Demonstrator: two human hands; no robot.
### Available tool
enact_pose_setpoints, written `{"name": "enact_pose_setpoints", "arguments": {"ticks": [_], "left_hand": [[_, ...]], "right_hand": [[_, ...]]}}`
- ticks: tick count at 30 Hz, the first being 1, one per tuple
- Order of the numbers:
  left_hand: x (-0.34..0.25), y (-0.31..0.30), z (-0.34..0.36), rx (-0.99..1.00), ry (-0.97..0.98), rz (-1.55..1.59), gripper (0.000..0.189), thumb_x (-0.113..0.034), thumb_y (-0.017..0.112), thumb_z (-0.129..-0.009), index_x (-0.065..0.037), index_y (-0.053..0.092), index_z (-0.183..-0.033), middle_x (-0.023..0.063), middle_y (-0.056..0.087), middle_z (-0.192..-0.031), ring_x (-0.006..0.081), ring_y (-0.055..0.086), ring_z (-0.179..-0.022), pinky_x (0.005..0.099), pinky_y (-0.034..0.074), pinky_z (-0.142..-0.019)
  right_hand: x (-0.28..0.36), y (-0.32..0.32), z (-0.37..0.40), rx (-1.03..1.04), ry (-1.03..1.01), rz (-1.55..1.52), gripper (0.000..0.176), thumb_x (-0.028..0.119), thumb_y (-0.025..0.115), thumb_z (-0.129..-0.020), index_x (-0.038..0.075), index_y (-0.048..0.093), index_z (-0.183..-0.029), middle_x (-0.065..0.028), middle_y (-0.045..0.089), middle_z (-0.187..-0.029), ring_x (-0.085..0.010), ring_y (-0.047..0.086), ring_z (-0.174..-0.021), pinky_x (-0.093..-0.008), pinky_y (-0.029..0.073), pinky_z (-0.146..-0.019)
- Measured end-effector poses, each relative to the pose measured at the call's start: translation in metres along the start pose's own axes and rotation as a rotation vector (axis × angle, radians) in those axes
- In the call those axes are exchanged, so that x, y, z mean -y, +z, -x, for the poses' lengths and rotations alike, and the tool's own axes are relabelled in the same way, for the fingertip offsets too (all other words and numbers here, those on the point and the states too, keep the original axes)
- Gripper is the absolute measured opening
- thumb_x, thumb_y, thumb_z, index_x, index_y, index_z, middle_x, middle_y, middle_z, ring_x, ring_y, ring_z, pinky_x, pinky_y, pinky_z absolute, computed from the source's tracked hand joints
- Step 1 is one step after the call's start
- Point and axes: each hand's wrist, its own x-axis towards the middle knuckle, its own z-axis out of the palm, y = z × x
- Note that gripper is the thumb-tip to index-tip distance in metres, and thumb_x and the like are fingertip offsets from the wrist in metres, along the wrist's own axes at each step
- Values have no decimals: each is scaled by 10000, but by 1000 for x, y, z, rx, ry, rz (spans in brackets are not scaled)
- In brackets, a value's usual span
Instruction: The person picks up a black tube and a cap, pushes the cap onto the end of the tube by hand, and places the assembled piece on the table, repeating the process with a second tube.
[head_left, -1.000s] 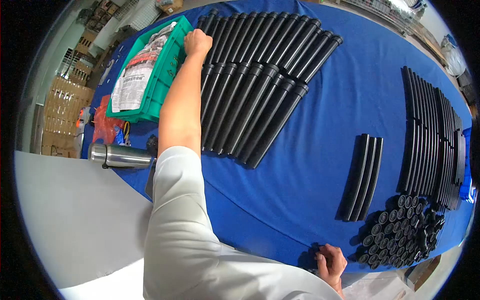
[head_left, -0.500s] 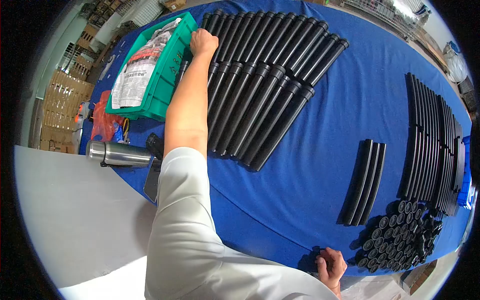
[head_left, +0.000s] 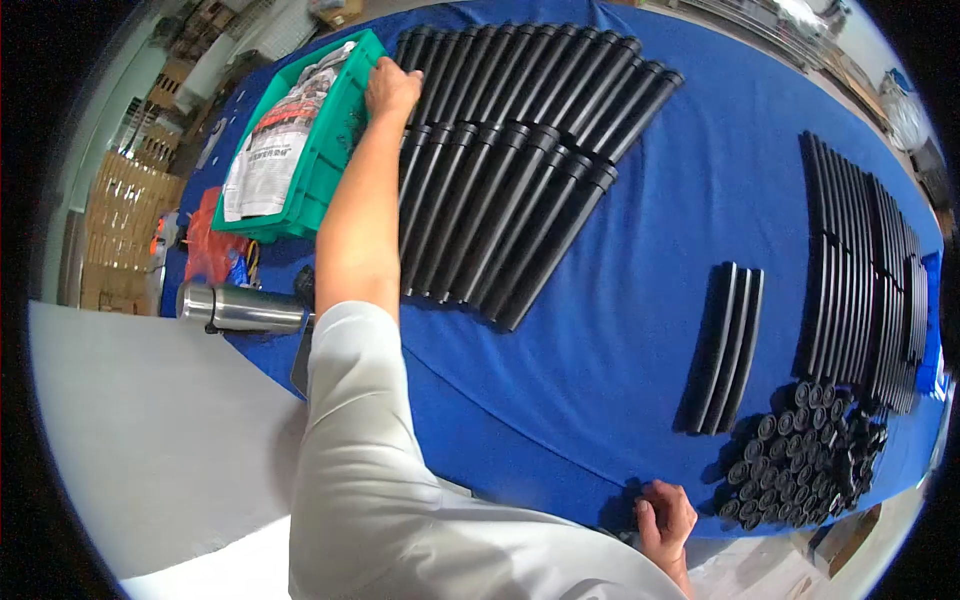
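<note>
My left hand reaches far forward, fingers closed, at the left end of the rows of black capped tubes. It is close beside the right wall of the green crate; what its fingers hold, if anything, is hidden. A nearer row of black tubes fans out below the first, partly covered by my forearm. At the table's near edge rests my right hand, fingers curled with nothing visible in them. To its right lies a pile of round black caps.
Newspaper lies in the crate. Three thin black tubes lie by themselves, and rows of similar tubes fill the right side. A steel flask and a red plastic bag sit at the left on the blue cloth.
The view has shifted a little, so the tubes and caps appear slightly higher. My left hand has moved slightly left, nearer the crate's wall. My right hand stays by the table edge.
</note>
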Motion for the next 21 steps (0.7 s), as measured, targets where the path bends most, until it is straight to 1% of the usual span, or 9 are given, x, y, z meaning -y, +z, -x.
{"name": "enact_pose_setpoints", "arguments": {"ticks": [4,7,9,12,13,15,16,18,21], "left_hand": [[-17,-1,10,-146,280,100,528,-335,770,-870,25,647,-1236,256,657,-1288,426,625,-1203,491,500,-1036],[-62,-26,61,-194,526,273,485,-283,726,-911,-5,639,-1299,221,667,-1297,399,629,-1205,463,495,-1036],[-96,-42,121,-78,678,499,441,-242,709,-935,-1,655,-1301,233,675,-1303,383,637,-1232,452,489,-1062],[-155,-89,257,255,714,723,405,-208,693,-947,-16,660,-1302,214,679,-1315,365,658,-1221,431,508,-1052],[-163,-95,290,334,814,671,448,-206,721,-950,-30,635,-1353,187,665,-1362,326,628,-1289,419,488,-1093],[-171,-80,356,378,1098,745,485,-180,741,-942,-38,613,-1388,201,595,-1449,385,519,-1399,451,410,-1175],[-174,-78,382,415,1214,703,550,-227,715,-964,-42,552,-1456,211,517,-1526,397,450,-1452,473,374,-1199],[-177,-74,422,487,1316,630,609,-276,674,-991,-41,478,-1518,211,469,-1567,405,407,-1480,496,361,-1204],[-171,-60,447,513,1209,576,669,-385,599,-1024,-30,403,-1555,218,507,-1532,426,444,-1447,600,383,-1157]], "right_hand": [[18,-7,-10,18,-73,40,299,17,758,-857,-38,662,-1135,-156,715,-907,-261,722,-732,-327,573,-658],[20,-9,-11,27,-102,7,304,32,761,-873,-31,662,-1153,-158,710,-935,-264,729,-757,-337,584,-684],[16,-6,-10,18,-119,-49,303,41,748,-894,-30,655,-1173,-155,702,-946,-263,737,-791,-334,593,-711],[16,-8,-8,22,-133,-92,290,52,734,-915,-34,647,-1178,-156,695,-964,-262,741,-819,-338,600,-730],[16,-9,-9,27,-136,-104,285,55,729,-921,-36,645,-1178,-157,693,-969,-262,742,-826,-340,602,-735],[17,-12,-10,29,-168,-128,278,63,725,-929,-40,643,-1174,-160,692,-972,-266,743,-841,-344,603,-742],[16,-11,-10,25,-181,-140,274,67,723,-933,-42,642,-1171,-162,691,-974,-268,743,-848,-346,604,-745],[12,-10,-6,15,-185,-175,272,89,715,-948,-41,641,-1175,-167,683,-966,-283,733,-839,-362,594,-736],[10,-10,-5,-2,-218,-193,255,104,707,-957,-31,646,-1164,-163,669,-935,-289,715,-794,-382,583,-718]]}}
